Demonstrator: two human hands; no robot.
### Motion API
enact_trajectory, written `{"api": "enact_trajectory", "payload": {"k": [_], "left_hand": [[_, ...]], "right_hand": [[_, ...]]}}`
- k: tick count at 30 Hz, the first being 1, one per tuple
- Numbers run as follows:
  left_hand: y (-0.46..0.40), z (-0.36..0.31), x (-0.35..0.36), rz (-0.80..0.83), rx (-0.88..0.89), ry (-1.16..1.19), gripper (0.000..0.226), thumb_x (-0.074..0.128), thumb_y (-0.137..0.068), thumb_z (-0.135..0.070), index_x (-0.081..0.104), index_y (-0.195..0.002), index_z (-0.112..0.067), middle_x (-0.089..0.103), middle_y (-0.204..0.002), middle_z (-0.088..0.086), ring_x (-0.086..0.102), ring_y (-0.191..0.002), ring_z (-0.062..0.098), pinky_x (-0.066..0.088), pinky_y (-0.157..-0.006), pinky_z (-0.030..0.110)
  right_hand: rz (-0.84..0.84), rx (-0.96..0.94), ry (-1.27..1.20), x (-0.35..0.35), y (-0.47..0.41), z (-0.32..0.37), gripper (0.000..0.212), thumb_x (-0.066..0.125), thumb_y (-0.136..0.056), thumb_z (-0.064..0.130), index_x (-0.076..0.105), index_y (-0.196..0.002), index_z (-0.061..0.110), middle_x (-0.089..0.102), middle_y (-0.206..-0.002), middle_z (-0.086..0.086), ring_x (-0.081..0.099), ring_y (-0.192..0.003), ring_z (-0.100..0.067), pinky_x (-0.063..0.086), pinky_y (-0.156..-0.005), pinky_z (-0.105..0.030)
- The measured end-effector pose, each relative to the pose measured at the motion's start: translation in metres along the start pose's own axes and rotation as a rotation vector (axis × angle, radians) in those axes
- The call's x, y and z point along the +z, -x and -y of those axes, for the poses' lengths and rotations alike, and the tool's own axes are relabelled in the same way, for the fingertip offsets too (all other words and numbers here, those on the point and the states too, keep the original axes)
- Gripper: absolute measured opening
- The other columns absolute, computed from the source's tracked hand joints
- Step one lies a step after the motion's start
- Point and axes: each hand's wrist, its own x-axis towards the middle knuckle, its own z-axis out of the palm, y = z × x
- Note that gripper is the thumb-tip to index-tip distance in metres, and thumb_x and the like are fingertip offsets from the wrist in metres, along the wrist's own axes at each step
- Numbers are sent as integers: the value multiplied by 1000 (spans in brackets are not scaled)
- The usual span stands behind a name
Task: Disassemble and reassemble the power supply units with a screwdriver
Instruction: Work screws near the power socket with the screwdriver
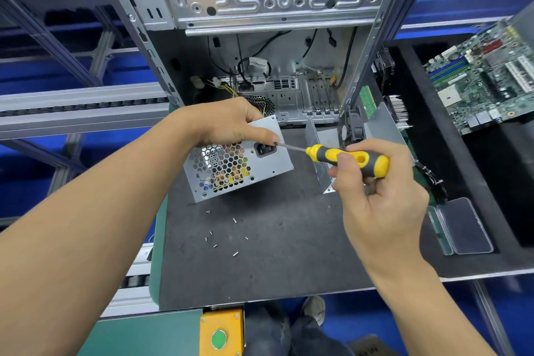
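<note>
Power supply unit (239, 160) sits tilted on the dark mat of the bench (274, 254), just in front of the open computer case (260, 37), with its honeycomb grille and mains socket facing up. The left hand (228, 124) grips its upper edge, thumb lying across the top near the socket. The right hand (375, 199) is clenched around the yellow-and-black screwdriver (346, 157), whose shaft reaches to the unit's top edge beside that thumb; the tip itself is hidden, so I cannot tell whether it sits in a screw. Several small loose screws (222, 235) lie scattered on the mat near the unit, and a bent metal cover (320, 159) stands just beside it. Judging by this, disassembly looks well underway or reassembly just starting; which of the two cannot be told. A motherboard (485, 78) lies well apart at right.
</note>
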Motion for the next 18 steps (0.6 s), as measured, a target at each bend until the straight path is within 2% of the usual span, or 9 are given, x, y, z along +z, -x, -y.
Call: {"api": "enact_trajectory", "payload": {"k": [3,8,12,15,18], "left_hand": [[-1,0,0,-7,-11,-1,29,76,-81,-52,77,-66,-27,49,-47,-14,36,-41,2,29,-40,13],[-2,0,1,-5,-34,13,27,77,-81,-48,77,-68,-25,53,-48,-13,39,-40,3,31,-39,14],[-3,-1,2,-6,-31,14,24,76,-84,-43,79,-71,-23,52,-47,-13,37,-39,2,29,-38,12],[-3,-1,2,-8,-30,6,24,77,-83,-42,78,-68,-23,54,-49,-12,37,-40,3,29,-39,12],[-5,0,2,-21,-43,-8,32,78,-80,-45,76,-71,-15,51,-51,-9,35,-43,7,28,-40,14]], "right_hand": [[-24,8,15,2,0,0,27,48,-98,47,53,-105,21,66,-76,4,68,-67,-23,48,-56,-19],[-46,13,27,-1,0,-1,21,52,-97,37,53,-105,18,67,-74,-5,66,-65,-27,45,-56,-18],[-38,11,43,0,1,0,23,54,-96,32,56,-103,10,61,-75,7,65,-64,-22,43,-55,-11],[-28,8,44,0,2,-1,21,55,-96,30,56,-102,10,60,-74,6,60,-66,-17,40,-58,-5],[-34,-24,72,1,1,0,24,56,-96,30,57,-101,7,55,-74,8,54,-65,-16,37,-58,-3]]}}
